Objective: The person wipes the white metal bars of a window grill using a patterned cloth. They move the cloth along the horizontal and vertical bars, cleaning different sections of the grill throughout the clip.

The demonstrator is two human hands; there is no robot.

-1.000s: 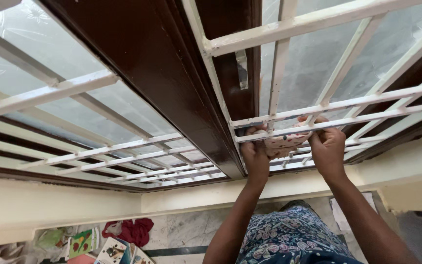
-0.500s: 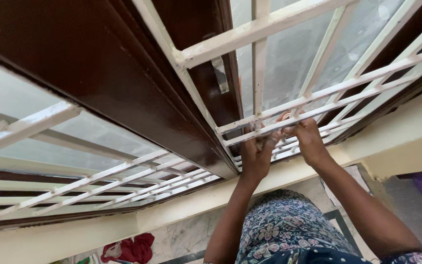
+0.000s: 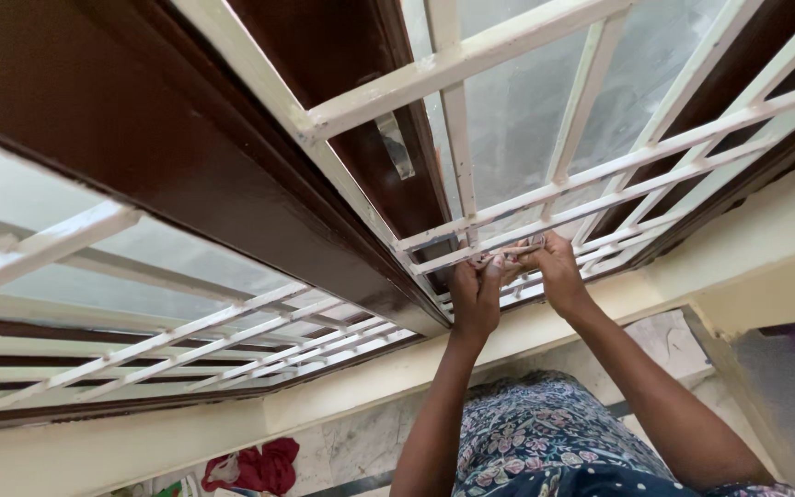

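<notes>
Home; barred window [image 3: 545,193]; strewn clothes [image 3: 255,468]

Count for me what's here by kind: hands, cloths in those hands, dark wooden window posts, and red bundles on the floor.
Hands: 2, the left hand and the right hand, both up at the white grille
Small cloth held between them: 1
Dark brown window post: 1
Red cloth bundle on the floor: 1
Total: 5
</notes>
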